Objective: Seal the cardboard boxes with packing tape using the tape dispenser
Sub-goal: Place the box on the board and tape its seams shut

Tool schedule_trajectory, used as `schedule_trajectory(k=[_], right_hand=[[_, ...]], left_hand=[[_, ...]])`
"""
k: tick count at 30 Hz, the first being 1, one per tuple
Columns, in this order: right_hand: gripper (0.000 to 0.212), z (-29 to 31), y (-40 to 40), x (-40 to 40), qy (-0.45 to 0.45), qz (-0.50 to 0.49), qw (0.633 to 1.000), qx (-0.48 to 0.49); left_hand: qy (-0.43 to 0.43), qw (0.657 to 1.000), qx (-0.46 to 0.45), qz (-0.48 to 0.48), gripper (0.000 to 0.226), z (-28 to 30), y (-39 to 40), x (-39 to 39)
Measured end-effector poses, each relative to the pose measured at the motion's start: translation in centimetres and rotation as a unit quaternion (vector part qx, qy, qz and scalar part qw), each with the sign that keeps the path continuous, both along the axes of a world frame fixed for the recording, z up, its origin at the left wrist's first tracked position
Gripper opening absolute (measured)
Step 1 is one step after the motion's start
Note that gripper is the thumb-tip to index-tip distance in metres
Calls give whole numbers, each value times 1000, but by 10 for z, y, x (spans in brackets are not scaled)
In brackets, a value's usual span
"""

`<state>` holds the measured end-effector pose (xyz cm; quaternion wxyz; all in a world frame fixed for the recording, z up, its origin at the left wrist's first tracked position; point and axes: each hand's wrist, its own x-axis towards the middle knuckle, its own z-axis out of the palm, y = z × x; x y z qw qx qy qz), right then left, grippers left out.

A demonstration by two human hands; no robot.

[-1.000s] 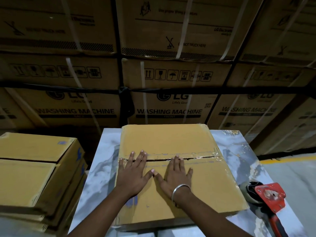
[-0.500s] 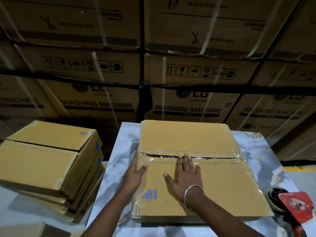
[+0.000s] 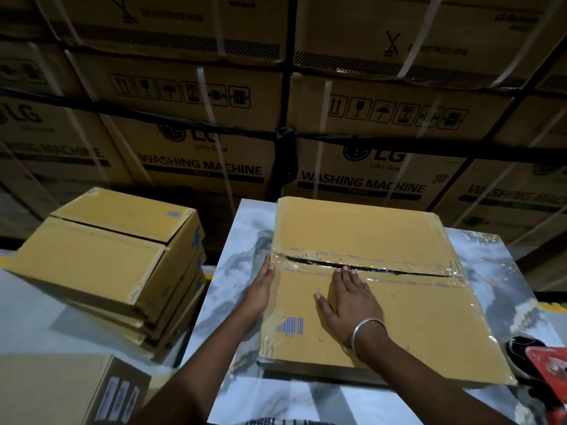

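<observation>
Left hand (image 3: 260,289) has slid off the lid to the box (image 3: 368,289) left side, flat, holding nothing; right hand (image 3: 349,299) flat by taped seam; box mid-bench; sealing looks done

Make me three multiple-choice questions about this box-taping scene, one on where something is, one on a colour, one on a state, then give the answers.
1. Where is the tape dispenser?
A. on the box
B. at the table's right edge
C. in the left hand

2. What colour is the barcode printed on the box on the table?
A. blue
B. red
C. green

3. What is the right hand doing?
A. gripping the dispenser
B. lifting a flap
C. lying flat on the box top

Answers: 1 B, its red body shows beside the box, untouched. 2 A, the bars are blue. 3 C, the palm is down with fingertips at the taped seam, while the left hand rests against the box's left side.
</observation>
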<state>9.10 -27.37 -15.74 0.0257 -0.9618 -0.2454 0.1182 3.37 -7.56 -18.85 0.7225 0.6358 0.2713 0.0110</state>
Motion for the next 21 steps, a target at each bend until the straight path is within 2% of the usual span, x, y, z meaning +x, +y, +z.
schedule_trajectory(k=[2,5,8,15,21], right_hand=[[107,2,0,-3,2,2,1000,14],[87,7,-1,-7,1,7,1000,26],[67,8,-2,-8,-1,10,1000,27],[67,5,-3,-10,4,3,1000,27],[70,9,-2,-11,9,-3,1000,29]], left_hand=[[-5,1000,-19,8,62,-1,-1,-9],[-35,996,-77,34,40,-2,-12,-35],[-49,987,-147,51,43,-14,-19,-67],[-84,970,-179,141,56,-20,-42,-81],[-72,957,-147,238,59,-22,-43,-80]])
